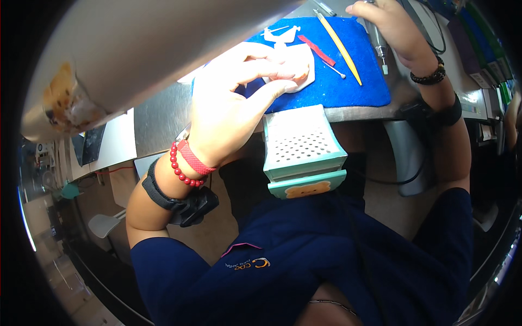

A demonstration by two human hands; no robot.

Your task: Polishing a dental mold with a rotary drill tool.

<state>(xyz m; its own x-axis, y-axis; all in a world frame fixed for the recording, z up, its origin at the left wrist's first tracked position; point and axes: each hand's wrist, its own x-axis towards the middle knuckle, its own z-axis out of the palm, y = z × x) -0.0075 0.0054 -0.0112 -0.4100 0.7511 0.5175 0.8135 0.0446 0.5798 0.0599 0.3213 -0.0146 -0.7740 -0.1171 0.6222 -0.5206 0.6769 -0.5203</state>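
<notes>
My left hand (244,81) is closed on a white plaster dental cast (308,61), thumb and fingers gripping it over a blue cloth (370,89). Strong light washes out part of that hand and cast. At the upper right, my right hand (387,23) has its fingers curled on something grey at the picture's top edge, too cut off to make out. Beside it lies a grey handpiece (377,41) with a pale tip. On the cloth are a white plastic frame (283,36), a red strip (316,50), a small pale-tipped bur (335,70) and a yellow pencil-like tool (340,46).
A white perforated box (304,142) with teal edges projects from the bench's near edge. A large white lamp arm (163,43) crosses the upper left, close overhead. A black cable (438,41) curves at the upper right. White paper (120,138) lies at the left.
</notes>
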